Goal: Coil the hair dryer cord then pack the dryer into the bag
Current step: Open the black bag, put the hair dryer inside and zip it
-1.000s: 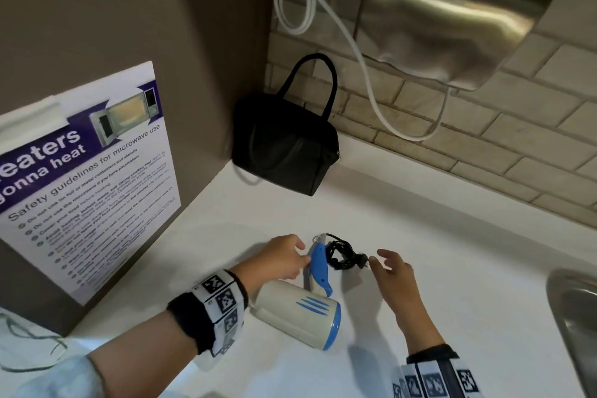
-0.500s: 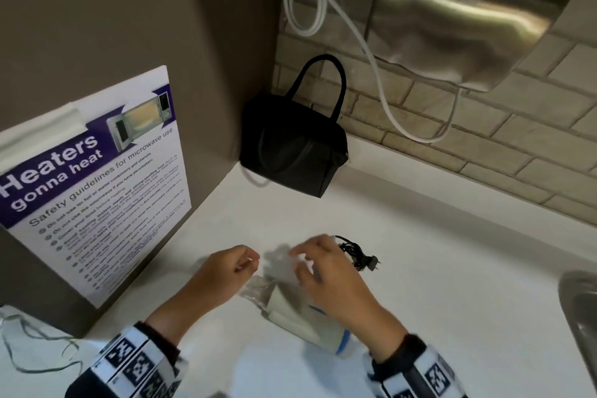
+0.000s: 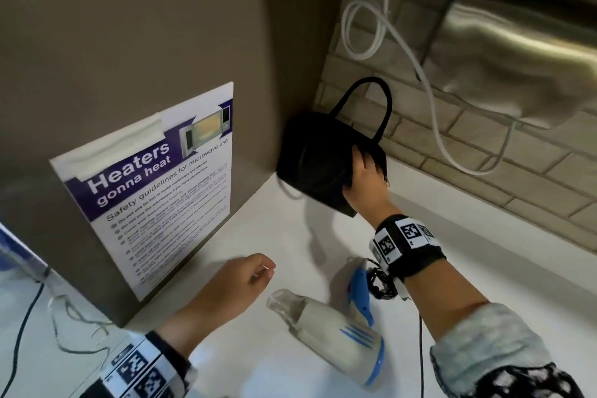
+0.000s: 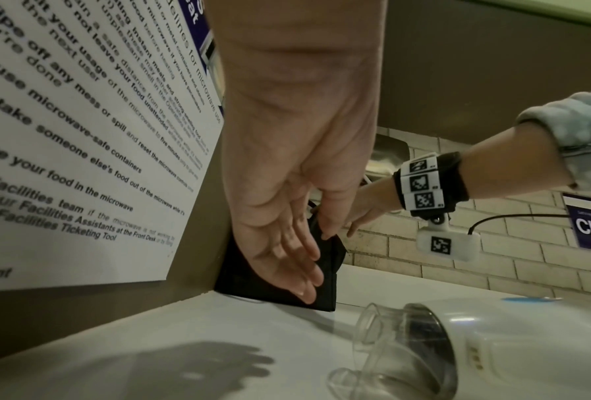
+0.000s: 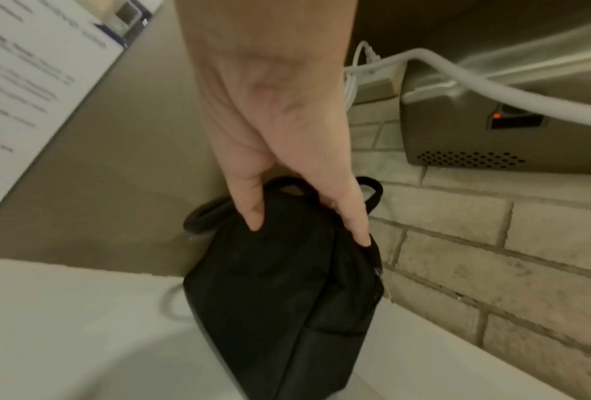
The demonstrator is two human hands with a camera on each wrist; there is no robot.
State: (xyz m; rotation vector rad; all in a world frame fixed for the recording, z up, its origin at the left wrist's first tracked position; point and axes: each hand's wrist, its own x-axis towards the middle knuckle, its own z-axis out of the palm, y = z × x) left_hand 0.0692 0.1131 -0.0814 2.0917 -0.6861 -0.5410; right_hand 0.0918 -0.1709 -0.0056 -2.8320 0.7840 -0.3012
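Since a moment ago my right hand (image 3: 363, 182) has left the hair dryer (image 3: 336, 339) mid-desk and now grips the black bag (image 5: 280, 292) at the desk's (image 3: 484, 284) back corner; my left hand (image 3: 239, 281) hovers slack-fingered beside the dryer's nozzle.

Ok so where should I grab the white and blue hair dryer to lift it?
Grip the white and blue hair dryer by its blue folding handle, coming from above. It lies on its side on the white counter, handle slim and exposed; the barrel looks wider.
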